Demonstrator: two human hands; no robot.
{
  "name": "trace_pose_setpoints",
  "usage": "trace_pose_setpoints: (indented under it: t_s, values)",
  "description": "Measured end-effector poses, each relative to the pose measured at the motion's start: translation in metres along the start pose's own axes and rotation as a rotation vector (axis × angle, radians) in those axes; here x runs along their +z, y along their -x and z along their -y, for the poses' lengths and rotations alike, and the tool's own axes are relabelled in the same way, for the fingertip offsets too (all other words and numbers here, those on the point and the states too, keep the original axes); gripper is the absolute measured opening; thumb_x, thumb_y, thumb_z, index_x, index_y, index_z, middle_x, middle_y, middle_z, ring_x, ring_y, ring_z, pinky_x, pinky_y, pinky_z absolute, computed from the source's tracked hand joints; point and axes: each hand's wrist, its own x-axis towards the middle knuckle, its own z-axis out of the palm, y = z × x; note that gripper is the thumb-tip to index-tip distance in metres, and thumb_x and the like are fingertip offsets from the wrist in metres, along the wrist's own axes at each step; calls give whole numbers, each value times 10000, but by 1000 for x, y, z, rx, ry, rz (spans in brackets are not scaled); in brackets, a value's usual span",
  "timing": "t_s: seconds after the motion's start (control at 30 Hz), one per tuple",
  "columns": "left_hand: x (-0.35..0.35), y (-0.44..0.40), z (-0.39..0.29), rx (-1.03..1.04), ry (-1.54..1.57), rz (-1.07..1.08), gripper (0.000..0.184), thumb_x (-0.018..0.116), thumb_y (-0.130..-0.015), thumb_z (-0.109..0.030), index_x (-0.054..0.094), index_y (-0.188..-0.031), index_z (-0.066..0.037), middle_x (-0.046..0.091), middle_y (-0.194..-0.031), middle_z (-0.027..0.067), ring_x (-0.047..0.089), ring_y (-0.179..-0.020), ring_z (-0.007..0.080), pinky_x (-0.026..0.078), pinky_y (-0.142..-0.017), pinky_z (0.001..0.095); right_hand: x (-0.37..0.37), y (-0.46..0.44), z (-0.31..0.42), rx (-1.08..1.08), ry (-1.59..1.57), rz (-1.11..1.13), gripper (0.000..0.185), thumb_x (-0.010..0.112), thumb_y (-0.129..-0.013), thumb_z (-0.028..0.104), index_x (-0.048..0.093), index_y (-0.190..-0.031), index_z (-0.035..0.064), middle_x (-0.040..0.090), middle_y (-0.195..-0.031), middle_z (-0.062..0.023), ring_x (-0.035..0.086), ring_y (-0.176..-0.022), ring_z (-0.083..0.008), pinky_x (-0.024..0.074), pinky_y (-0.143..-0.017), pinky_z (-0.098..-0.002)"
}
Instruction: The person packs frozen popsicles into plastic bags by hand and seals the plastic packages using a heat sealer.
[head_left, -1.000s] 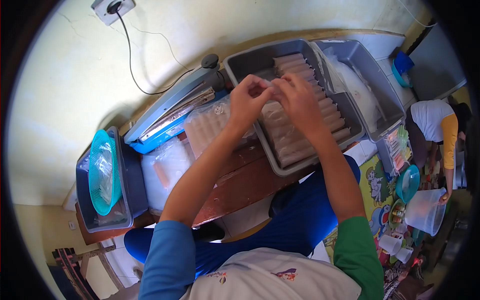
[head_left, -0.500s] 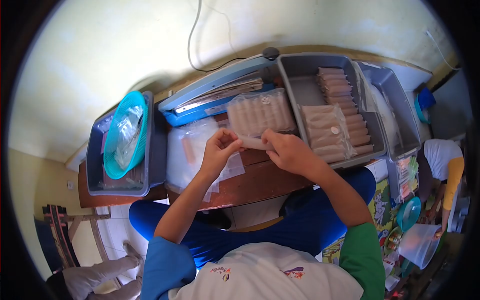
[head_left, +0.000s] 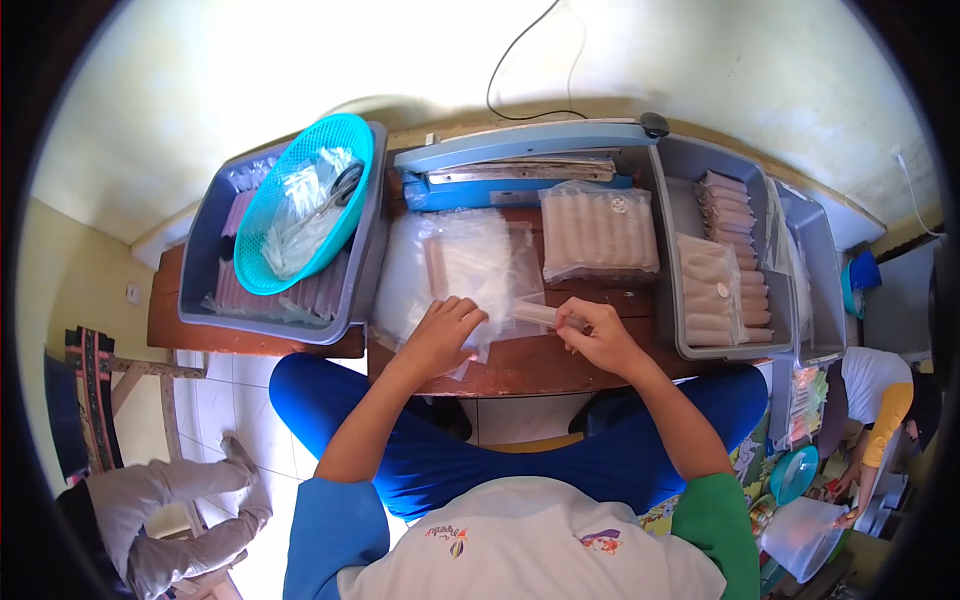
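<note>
My right hand (head_left: 600,335) pinches the end of a slim plastic tube with pinkish-brown filling (head_left: 535,314), its other end pointing left. My left hand (head_left: 445,332) is empty, fingers curved and apart, just over the near edge of a pile of clear plastic bags (head_left: 405,265). Among these bags lies another brownish tube (head_left: 436,265), seen through the plastic. A clear pack of similar tubes (head_left: 600,232) lies side by side in a row, beyond my right hand.
A grey bin (head_left: 357,290) on the left holds tubes, with a turquoise basket (head_left: 262,268) of plastic and scissors on top. A blue sealer-like device (head_left: 520,190) stands behind. Another grey bin (head_left: 672,270) with stacked tubes is at right. Another person (head_left: 870,395) bends at far right.
My left hand has let go of the tube and moved left to the bags. The tube stays in my right hand. The whole view has shifted, so the table's things appear further right.
</note>
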Motion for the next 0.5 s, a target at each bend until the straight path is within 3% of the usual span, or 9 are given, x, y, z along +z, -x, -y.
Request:
trace_pose_setpoints:
  t_s: [0.1,0.2,0.43,0.5]
  values:
    - [-1,-3,2,40,-82,22,417,802,-670,-101,604,-1036,-86,561,-1094,91,515,-1100,282,396,-942,402,13,-2,-4,-76,-88,-51,68,623,-858,39,611,-923,27,637,-790,-48,616,-658,-94,503,-565,-260]
    - [10,0,13,31,-175,19,407,796,-672,-82,604,-1030,-94,556,-1058,83,522,-1063,282,403,-912,403,24,0,-9,-59,-141,-48,73,634,-850,37,614,-919,27,633,-800,-39,612,-672,-94,492,-571,-252]
    - [1,8,9,3,-60,22,362,732,-685,-19,606,-1016,-93,557,-1042,79,527,-1038,275,409,-884,397,36,3,-8,-124,-12,-2,104,658,-825,52,623,-923,42,623,-832,-33,588,-729,-95,438,-572,-242]
    - [8,9,14,-60,-169,41,313,707,-701,-16,617,-991,-93,564,-1034,81,534,-1041,274,414,-879,395,37,4,-6,-96,-17,18,123,661,-814,55,625,-931,45,624,-841,-38,580,-735,-104,432,-578,-250]
